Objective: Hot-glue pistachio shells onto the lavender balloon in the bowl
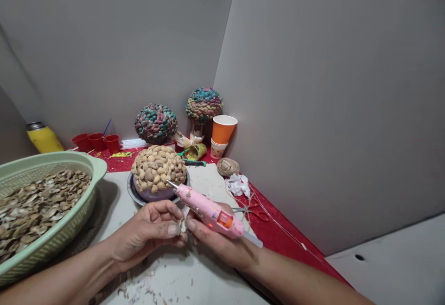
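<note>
My right hand is wrapped round a pink hot glue gun, whose metal tip points up and left. A clear glue stick sticks out of its back end. Between the fingertips of my left hand is a small pale nutshell piece; my right thumb is close to it, and I cannot tell whether it touches. Just beyond both hands, a ball covered with tan nutshells rests in a metal bowl. Bare purple surface shows along the ball's lower side.
A green basket of shell halves stands left. Behind are red cups, a yellow bottle, two colourful shell-covered balls, paper cups and twine. Scissors and a cord lie right. Shell crumbs litter the front.
</note>
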{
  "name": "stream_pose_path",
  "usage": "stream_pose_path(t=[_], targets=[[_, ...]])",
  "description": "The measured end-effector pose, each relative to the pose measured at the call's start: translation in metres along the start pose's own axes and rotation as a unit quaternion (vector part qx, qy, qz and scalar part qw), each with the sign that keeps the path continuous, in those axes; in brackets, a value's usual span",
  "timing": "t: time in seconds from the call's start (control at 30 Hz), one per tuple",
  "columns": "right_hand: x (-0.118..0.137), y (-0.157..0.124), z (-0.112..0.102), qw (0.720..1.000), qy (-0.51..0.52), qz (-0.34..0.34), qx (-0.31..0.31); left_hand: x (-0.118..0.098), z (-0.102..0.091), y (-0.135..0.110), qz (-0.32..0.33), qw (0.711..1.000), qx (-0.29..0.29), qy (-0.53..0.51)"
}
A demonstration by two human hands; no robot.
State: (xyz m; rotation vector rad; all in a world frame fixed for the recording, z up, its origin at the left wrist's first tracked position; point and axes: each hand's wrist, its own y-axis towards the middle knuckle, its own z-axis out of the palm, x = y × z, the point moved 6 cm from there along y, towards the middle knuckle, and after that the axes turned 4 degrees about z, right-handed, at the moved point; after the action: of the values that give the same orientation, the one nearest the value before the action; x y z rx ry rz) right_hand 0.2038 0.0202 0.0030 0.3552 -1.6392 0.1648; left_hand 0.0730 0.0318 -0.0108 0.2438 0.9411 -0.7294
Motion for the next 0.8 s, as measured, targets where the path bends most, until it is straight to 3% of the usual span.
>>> stream_pose_path(t=[0.23,0.4,0.5,0.67,0.73,0.8], targets=[[0.009,0.006,-0.002,0.998,-0.035,-0.048,0.004,-0.001,-0.006,0.001,0.038,0.997,-0.037,0.059],[0.001,0.004,-0.006,0.986,-0.131,-0.105,-0.014,0.000,-0.010,-0.001,0.073,0.987,-0.085,0.115],[0.000,0.002,-0.006,0.960,-0.207,-0.189,-0.025,0.000,-0.009,-0.003,0.101,0.980,-0.109,0.131],[0.006,-0.006,0.000,0.896,-0.297,-0.327,-0.043,0.001,-0.001,-0.006,0.132,0.974,-0.104,0.150],[0.007,-0.005,0.001,0.905,-0.287,-0.312,-0.038,0.002,-0.001,-0.007,0.122,0.977,-0.103,0.143],[0.004,-0.001,-0.003,0.948,-0.223,-0.226,-0.026,0.002,-0.001,-0.007,0.100,0.982,-0.100,0.124]])
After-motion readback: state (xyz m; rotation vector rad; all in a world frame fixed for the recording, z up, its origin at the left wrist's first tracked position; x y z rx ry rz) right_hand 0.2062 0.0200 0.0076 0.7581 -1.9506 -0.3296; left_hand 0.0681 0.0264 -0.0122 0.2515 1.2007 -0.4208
